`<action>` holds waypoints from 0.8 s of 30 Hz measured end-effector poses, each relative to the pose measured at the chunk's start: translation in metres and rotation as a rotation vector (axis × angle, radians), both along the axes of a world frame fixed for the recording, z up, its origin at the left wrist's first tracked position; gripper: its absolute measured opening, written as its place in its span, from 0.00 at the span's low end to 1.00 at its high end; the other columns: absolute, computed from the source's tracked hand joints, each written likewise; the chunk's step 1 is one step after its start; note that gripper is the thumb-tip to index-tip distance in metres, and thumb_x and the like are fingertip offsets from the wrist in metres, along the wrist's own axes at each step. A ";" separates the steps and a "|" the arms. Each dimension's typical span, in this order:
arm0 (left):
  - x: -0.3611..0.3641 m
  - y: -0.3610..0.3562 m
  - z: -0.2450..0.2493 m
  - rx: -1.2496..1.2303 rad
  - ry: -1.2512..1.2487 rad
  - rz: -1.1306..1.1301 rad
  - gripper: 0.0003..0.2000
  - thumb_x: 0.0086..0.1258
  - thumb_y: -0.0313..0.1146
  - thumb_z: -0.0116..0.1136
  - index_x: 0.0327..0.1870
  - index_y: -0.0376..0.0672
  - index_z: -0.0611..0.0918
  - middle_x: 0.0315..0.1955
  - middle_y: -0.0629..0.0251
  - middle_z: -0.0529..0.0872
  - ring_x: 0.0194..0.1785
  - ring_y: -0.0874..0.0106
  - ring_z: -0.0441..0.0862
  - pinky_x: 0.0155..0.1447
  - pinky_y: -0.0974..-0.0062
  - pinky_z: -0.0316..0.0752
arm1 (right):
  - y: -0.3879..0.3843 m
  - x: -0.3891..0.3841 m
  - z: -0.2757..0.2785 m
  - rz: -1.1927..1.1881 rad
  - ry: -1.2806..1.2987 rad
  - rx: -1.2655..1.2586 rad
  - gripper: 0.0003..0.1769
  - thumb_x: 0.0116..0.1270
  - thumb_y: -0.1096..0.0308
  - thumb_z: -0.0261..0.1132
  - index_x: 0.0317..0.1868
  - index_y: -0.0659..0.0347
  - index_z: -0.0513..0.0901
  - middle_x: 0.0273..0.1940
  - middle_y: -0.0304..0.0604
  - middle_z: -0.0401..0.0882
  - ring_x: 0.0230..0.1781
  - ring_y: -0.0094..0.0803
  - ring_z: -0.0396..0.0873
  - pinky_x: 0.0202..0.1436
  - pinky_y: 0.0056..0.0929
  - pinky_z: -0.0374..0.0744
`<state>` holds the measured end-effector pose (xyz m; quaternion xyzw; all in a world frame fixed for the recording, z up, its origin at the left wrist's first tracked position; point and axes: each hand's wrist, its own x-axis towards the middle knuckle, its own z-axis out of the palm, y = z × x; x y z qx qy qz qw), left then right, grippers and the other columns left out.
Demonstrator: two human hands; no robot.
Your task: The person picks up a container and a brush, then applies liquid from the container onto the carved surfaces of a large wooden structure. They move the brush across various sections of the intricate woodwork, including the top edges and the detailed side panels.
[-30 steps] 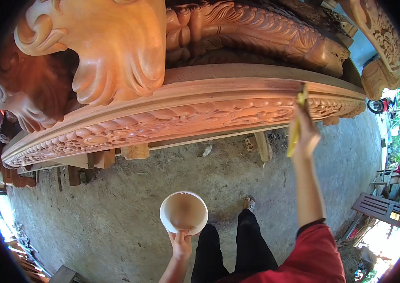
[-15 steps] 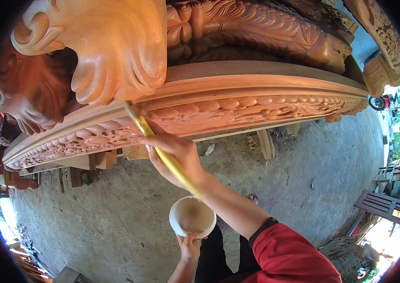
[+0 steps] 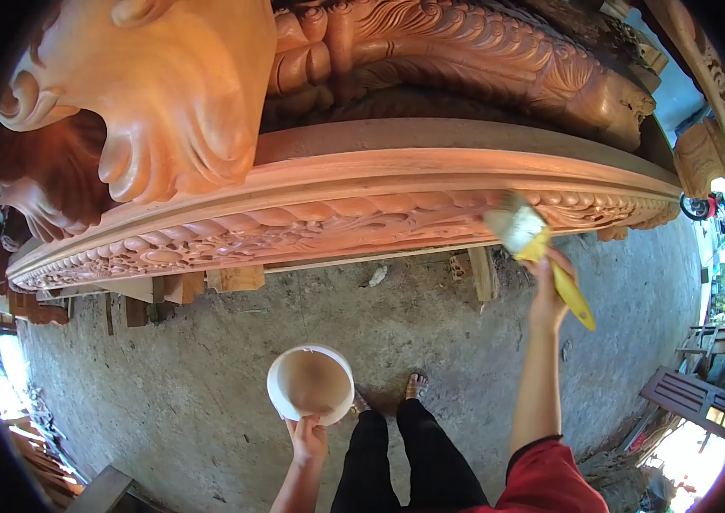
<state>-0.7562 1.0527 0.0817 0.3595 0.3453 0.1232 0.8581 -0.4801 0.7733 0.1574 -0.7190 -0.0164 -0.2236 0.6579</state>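
Note:
My right hand [image 3: 548, 286] grips a wide paintbrush [image 3: 537, 244] with a yellow handle. Its pale bristles, smeared by motion, overlap the right part of a long carved wooden panel [image 3: 328, 218], reddish brown with scrolls and a beaded moulding. Low in the view, my left hand [image 3: 307, 434] holds a white tub [image 3: 273, 386] by its near rim, thumb over the edge. Brownish liquid [image 3: 311, 382] covers the bottom of the tub.
A large carved wooden piece [image 3: 183, 103] juts out above the panel's left part. Behind the panel lies a carved beam [image 3: 482, 60]. Wooden blocks [image 3: 238, 278] prop the panel over the concrete floor [image 3: 200, 368]. A slatted wooden piece [image 3: 695, 398] stands at the right.
My right hand has swung the paintbrush from the panel's left-middle to its right part. The tub in my left hand has shifted left and slightly up in the view.

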 end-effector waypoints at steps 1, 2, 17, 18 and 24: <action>0.007 -0.006 0.005 -0.006 0.003 0.036 0.28 0.49 0.21 0.44 0.57 0.41 0.60 0.43 0.57 0.72 0.36 0.64 0.77 0.27 0.68 0.77 | -0.015 0.000 0.002 -0.094 -0.015 -0.006 0.12 0.61 0.71 0.58 0.43 0.68 0.73 0.44 0.50 0.73 0.43 0.38 0.75 0.45 0.34 0.79; 0.017 -0.013 0.012 -0.004 0.005 0.053 0.28 0.49 0.21 0.44 0.57 0.41 0.60 0.43 0.57 0.72 0.36 0.64 0.77 0.27 0.68 0.77 | -0.028 0.000 0.004 -0.183 -0.030 -0.011 0.13 0.62 0.69 0.57 0.44 0.69 0.73 0.45 0.50 0.72 0.44 0.38 0.74 0.45 0.34 0.79; 0.038 -0.042 0.050 -0.024 -0.093 0.181 0.18 0.50 0.28 0.45 0.44 0.31 0.70 0.28 0.55 0.79 0.26 0.64 0.80 0.30 0.73 0.78 | 0.002 0.013 -0.015 -0.473 -0.084 -0.469 0.08 0.62 0.71 0.56 0.40 0.62 0.76 0.44 0.47 0.75 0.43 0.35 0.75 0.45 0.29 0.78; 0.037 -0.039 0.048 -0.038 -0.090 0.179 0.18 0.50 0.28 0.45 0.44 0.31 0.70 0.28 0.55 0.79 0.26 0.64 0.80 0.30 0.73 0.78 | 0.021 0.007 -0.021 -0.468 -0.074 -0.463 0.06 0.61 0.73 0.56 0.38 0.62 0.76 0.42 0.46 0.76 0.42 0.34 0.76 0.43 0.29 0.78; -0.001 0.012 0.028 -0.068 -0.064 0.173 0.19 0.50 0.27 0.45 0.46 0.31 0.68 0.29 0.53 0.79 0.25 0.63 0.80 0.28 0.72 0.78 | 0.156 -0.048 -0.033 -0.140 -0.258 -0.407 0.04 0.60 0.74 0.56 0.35 0.61 0.77 0.52 0.59 0.70 0.41 0.37 0.78 0.38 0.29 0.78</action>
